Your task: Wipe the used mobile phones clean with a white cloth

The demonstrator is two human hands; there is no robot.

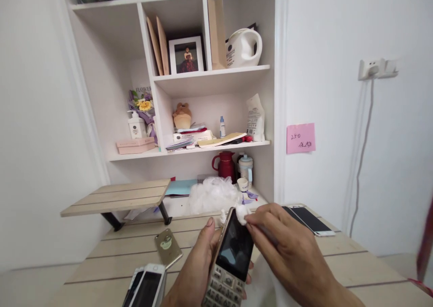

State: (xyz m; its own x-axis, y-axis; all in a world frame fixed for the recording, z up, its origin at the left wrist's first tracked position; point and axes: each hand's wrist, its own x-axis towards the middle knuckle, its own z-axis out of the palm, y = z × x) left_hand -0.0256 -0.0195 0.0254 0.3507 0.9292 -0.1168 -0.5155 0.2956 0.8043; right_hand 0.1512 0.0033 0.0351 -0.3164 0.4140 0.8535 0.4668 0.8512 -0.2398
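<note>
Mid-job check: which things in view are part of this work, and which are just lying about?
Seemingly in the job:
- keypad phone, in the left hand
- white wad, in the right hand

Seemingly just lying about:
- gold phone
- red jug
- cup
- plastic bag

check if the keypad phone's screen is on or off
Looks off: the screen is dark, with only what seem to be reflections and no lit icons.
</note>
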